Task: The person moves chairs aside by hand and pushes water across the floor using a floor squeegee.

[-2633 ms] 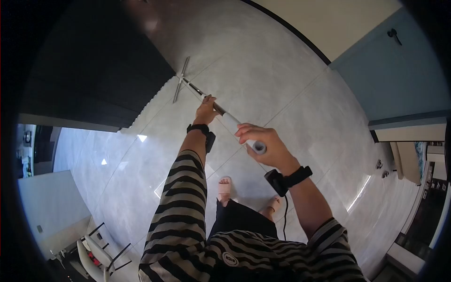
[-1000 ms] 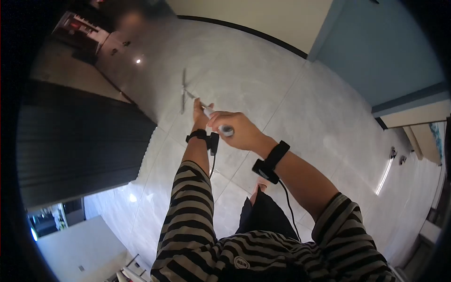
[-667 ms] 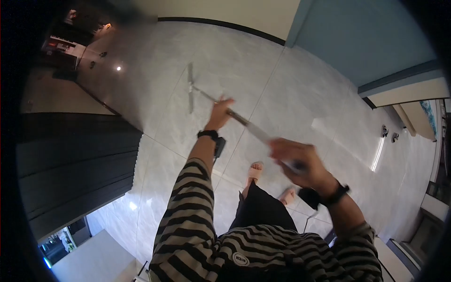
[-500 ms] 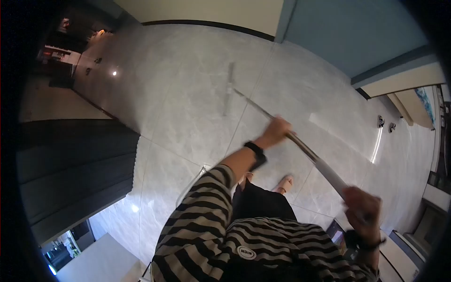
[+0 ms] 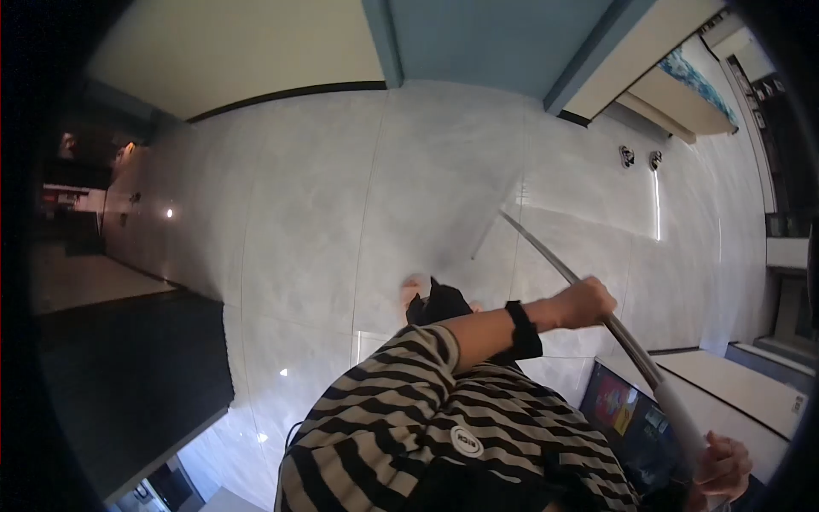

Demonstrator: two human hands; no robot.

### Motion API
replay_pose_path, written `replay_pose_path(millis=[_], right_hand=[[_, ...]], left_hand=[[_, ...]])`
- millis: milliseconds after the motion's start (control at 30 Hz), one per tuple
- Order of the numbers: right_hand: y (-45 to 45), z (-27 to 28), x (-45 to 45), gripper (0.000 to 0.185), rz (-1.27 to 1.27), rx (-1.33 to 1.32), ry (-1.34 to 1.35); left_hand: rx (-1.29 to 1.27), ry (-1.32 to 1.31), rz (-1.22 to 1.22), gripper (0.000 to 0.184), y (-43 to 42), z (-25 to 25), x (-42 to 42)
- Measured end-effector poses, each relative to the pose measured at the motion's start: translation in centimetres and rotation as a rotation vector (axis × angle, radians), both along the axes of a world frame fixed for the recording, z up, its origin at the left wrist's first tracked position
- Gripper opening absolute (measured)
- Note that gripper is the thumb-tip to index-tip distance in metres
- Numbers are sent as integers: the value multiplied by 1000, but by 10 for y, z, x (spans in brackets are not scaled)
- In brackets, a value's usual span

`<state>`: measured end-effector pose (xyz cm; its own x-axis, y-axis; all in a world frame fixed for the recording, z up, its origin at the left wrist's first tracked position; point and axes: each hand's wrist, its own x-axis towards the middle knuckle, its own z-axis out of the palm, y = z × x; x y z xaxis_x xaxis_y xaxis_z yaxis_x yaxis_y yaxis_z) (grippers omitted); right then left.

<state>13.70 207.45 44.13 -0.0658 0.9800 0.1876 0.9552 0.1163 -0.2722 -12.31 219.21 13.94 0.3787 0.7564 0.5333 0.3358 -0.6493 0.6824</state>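
A long-handled flat mop (image 5: pixel 633 348) runs slantwise from the lower right to the floor in the middle. Its grey metal pole ends in a thin, narrow head (image 5: pixel 495 233), smeared by motion on the tiles. My left hand (image 5: pixel 583 303), with a black band at the wrist, is wrapped round the middle of the pole. Lower down in view, my right hand (image 5: pixel 723 466) grips the pale upper end of the handle. My bare feet show in part beyond my dark clothing, left of the mop head.
Grey glossy tiles (image 5: pixel 299 196) spread out ahead. A dark covered piece of furniture (image 5: pixel 128 375) stands at left. Beyond are a cream wall (image 5: pixel 256 51) and a blue door (image 5: pixel 486 43). Two small dark objects (image 5: pixel 641 159) lie at the right. A white cabinet (image 5: pixel 734 384) is near my right hand.
The mop head has swept right and closer to my feet. Both hands have moved right and down with the pole. My view has turned and shifted rightward.
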Motion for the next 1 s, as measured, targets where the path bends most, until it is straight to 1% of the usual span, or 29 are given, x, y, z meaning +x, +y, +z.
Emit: replay_pose_path(millis=[33,67,100,167,200,233,267,300,333,367,400,433,467,533,567,600,667,700,733,767,800,867,900,933,967,1000], right_hand=[[6,-8,2,5,-188,-46,311],[26,-13,-25,9,-37,-63,429],[45,-18,-53,13,113,-98,553],[108,-47,-131,19,784,-203,603],[128,-71,-154,19,803,-254,681],[146,-97,-176,19,799,-250,717],[164,-114,-200,17,770,-328,780],[187,-143,-219,16,845,-323,843],[206,-158,-243,17,813,-369,807],[227,-178,-264,18,857,-358,855],[241,-195,-284,20,836,-374,899],[251,-203,-301,21,820,-376,934],[262,-210,-312,22,801,-379,970],[264,-216,-307,22,720,-386,977],[268,-217,-301,22,675,-393,981],[265,-211,-291,22,569,-385,968],[252,-193,-253,16,466,-380,904],[239,-181,-227,16,381,-383,873],[229,-164,-202,14,334,-380,897],[212,-142,-187,10,220,-352,815],[194,-124,-169,9,144,-336,785],[151,-86,-145,9,-5,-279,694],[127,-72,-136,10,-95,-220,687],[114,-57,-139,9,-149,-196,731],[96,-45,-134,9,-201,-192,701],[89,-34,-135,9,-187,-208,742]], left_hand=[[107,149,114,18,10,-8,-6],[20,121,138,16,25,-19,-24],[9,210,185,17,43,-36,-47],[-107,233,288,14,73,-77,-104],[-200,250,341,10,88,-91,-136],[-174,376,382,5,103,-111,-170],[-277,411,408,3,116,-104,-203],[-310,380,408,7,132,-113,-232],[-323,395,434,11,150,-130,-261],[-305,398,477,11,167,-146,-285],[-354,453,513,10,180,-153,-305],[-376,513,521,8,195,-165,-323],[-387,509,488,7,212,-167,-331],[-419,506,415,5,222,-171,-340],[-385,665,336,8,230,-160,-331],[-356,689,250,17,233,-179,-318],[-276,727,84,35,245,-210,-275],[-228,613,47,42,241,-191,-237],[-242,547,-54,48,241,-198,-197],[-296,657,-126,13,232,-175,-156],[-317,612,-171,12,218,-173,-116],[-273,468,-269,11,183,-152,-47],[-303,421,-346,11,169,-138,-19],[-330,314,-384,11,152,-123,2],[-291,327,-437,12,139,-112,21],[-282,296,-492,12,130,-104,33]])
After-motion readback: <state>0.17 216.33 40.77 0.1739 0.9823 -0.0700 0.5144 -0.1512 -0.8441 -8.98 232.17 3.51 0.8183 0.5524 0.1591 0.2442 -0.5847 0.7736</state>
